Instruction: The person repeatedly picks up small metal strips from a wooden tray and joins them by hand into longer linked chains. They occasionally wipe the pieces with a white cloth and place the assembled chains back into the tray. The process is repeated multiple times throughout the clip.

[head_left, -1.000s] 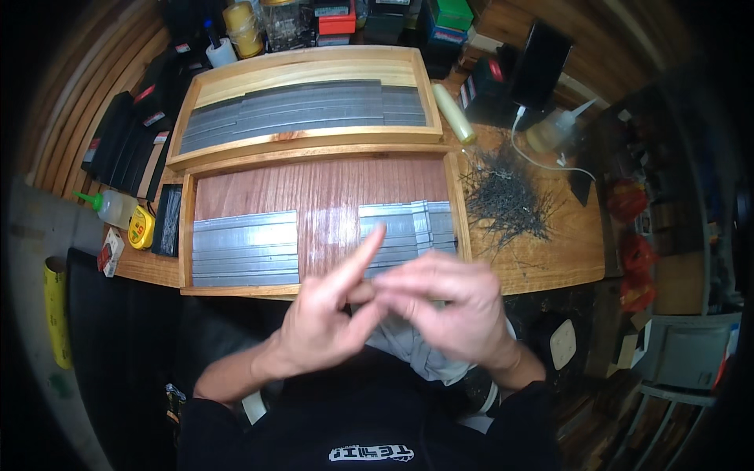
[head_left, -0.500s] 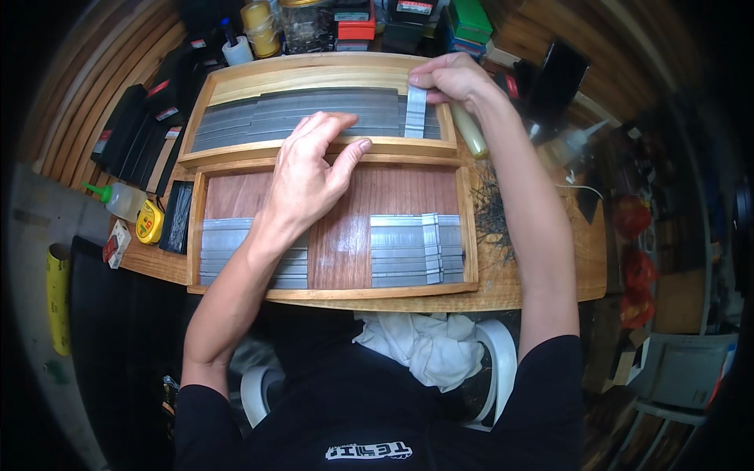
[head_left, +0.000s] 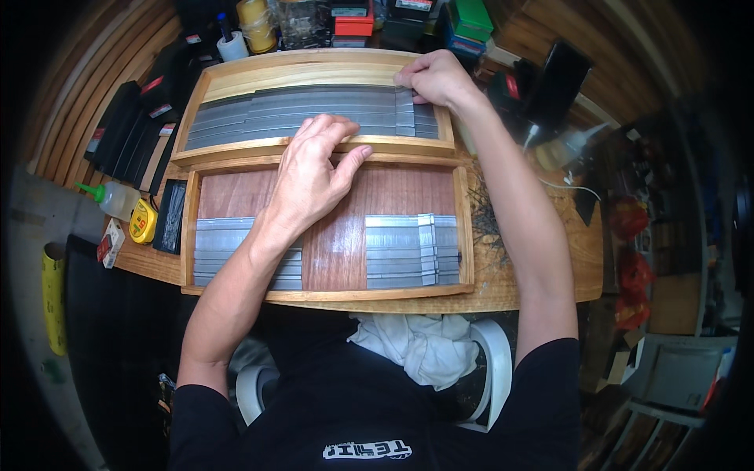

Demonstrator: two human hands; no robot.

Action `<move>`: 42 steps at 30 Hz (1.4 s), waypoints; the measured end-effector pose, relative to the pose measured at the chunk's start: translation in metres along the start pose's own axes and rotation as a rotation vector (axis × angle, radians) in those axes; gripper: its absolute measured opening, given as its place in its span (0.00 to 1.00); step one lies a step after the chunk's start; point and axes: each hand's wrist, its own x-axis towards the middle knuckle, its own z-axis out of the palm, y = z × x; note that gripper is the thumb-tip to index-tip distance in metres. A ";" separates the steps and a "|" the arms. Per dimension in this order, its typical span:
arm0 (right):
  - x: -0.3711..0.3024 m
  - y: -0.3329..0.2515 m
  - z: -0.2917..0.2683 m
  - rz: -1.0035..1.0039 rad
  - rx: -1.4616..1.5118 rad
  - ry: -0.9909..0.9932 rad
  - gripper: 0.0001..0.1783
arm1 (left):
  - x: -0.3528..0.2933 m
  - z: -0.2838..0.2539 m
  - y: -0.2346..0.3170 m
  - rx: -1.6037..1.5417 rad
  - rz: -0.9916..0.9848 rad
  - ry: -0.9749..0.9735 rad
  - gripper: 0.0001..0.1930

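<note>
Two shallow wooden trays lie one behind the other. In the far tray [head_left: 314,146], a row of thin grey metal strips [head_left: 314,110] stands side by side. My right hand [head_left: 437,80] is over its right end, fingertips pinched on the top of one narrow grey metal strip [head_left: 404,118] against the end of the row. My left hand [head_left: 314,169] hovers or rests above the far tray's front edge, fingers loosely spread with nothing in them; I cannot tell if it touches. The near tray [head_left: 345,295] has a brown wood bottom and two groups of grey strips, the right group [head_left: 393,247] with a brighter strip across it.
On the left are a tape measure [head_left: 144,220], a glue bottle [head_left: 118,201] and black boxes [head_left: 126,141]. Coloured boxes [head_left: 470,20] stand at the back. Thin dark wires [head_left: 487,208] and another squeeze bottle [head_left: 561,149] are on the right. A white cloth [head_left: 420,349] hangs below the table edge.
My right hand has moved slightly left with the strip, which now lies against the row's end and looks darker. My left hand stays almost in place.
</note>
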 end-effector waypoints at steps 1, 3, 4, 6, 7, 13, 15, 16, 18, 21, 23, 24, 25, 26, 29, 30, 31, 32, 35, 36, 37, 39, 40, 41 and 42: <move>-0.007 -0.003 0.001 -0.085 -0.126 0.097 0.09 | -0.001 -0.002 -0.001 0.003 -0.004 -0.003 0.16; -0.030 -0.011 -0.001 -0.254 -0.381 0.287 0.10 | -0.002 -0.003 -0.002 0.006 0.010 0.002 0.16; -0.040 -0.015 -0.006 -0.232 -0.403 0.241 0.11 | -0.003 -0.003 -0.002 0.005 0.018 0.002 0.16; -0.051 -0.024 -0.012 0.010 -0.355 -0.022 0.11 | -0.004 -0.002 -0.002 0.022 0.040 -0.007 0.16; -0.055 -0.026 -0.014 0.131 -0.328 -0.149 0.11 | -0.003 -0.002 -0.002 0.029 0.056 -0.010 0.16; -0.050 -0.010 -0.003 0.030 -0.290 -0.118 0.12 | -0.003 0.004 -0.004 0.002 0.100 0.032 0.15; -0.048 -0.007 -0.007 0.053 -0.246 -0.108 0.13 | -0.003 0.003 -0.004 0.010 0.109 0.025 0.15; -0.048 -0.007 -0.007 0.055 -0.265 -0.076 0.14 | -0.004 0.003 -0.004 0.012 0.112 0.025 0.15; -0.047 -0.008 -0.007 0.018 -0.322 -0.089 0.13 | -0.005 0.003 -0.005 0.017 0.119 0.035 0.15; -0.048 -0.011 -0.008 -0.040 -0.448 -0.209 0.12 | -0.004 0.003 -0.005 0.021 0.120 0.030 0.15; -0.047 -0.020 -0.003 -0.008 -0.558 -0.268 0.14 | -0.003 0.004 -0.004 0.018 0.118 0.022 0.15; -0.043 -0.018 -0.001 0.007 -0.588 -0.252 0.16 | -0.002 0.004 -0.004 0.013 0.118 0.020 0.15; -0.043 -0.025 0.000 0.013 -0.554 -0.298 0.16 | -0.002 0.004 -0.005 0.013 0.116 0.019 0.15; -0.044 -0.035 -0.001 0.020 -0.521 -0.343 0.16 | -0.003 0.003 -0.005 0.016 0.114 0.021 0.15; -0.044 -0.044 0.006 0.013 -0.381 -0.410 0.18 | -0.003 0.003 -0.006 0.023 0.105 0.009 0.16; -0.044 -0.044 0.007 0.006 -0.328 -0.420 0.19 | -0.004 0.002 -0.006 0.029 0.096 -0.008 0.16; -0.040 -0.041 0.006 -0.009 -0.398 -0.330 0.18 | -0.004 0.002 -0.007 0.035 0.084 -0.024 0.16; -0.037 -0.035 0.002 -0.023 -0.466 -0.240 0.18 | -0.003 0.001 -0.006 0.033 0.082 -0.030 0.16; -0.036 -0.027 -0.009 0.031 -0.660 -0.163 0.16 | -0.004 -0.001 -0.002 0.043 0.074 -0.042 0.17; -0.038 -0.026 -0.011 0.064 -0.638 -0.239 0.16 | -0.004 -0.001 -0.003 0.053 0.073 -0.039 0.17; -0.041 -0.027 -0.014 0.102 -0.620 -0.310 0.15 | -0.003 0.000 -0.003 0.057 0.077 -0.036 0.17; -0.038 -0.024 -0.012 0.152 -0.630 -0.340 0.16 | -0.002 0.000 -0.002 0.044 0.067 -0.042 0.17; -0.039 -0.027 -0.008 0.171 -0.627 -0.360 0.16 | -0.003 -0.003 -0.002 0.046 0.058 -0.049 0.17; -0.041 -0.029 -0.006 0.159 -0.630 -0.340 0.16 | -0.004 -0.003 -0.003 0.050 0.061 -0.046 0.16; -0.044 -0.032 -0.005 0.146 -0.632 -0.319 0.16 | -0.005 -0.002 -0.004 0.053 0.065 -0.042 0.16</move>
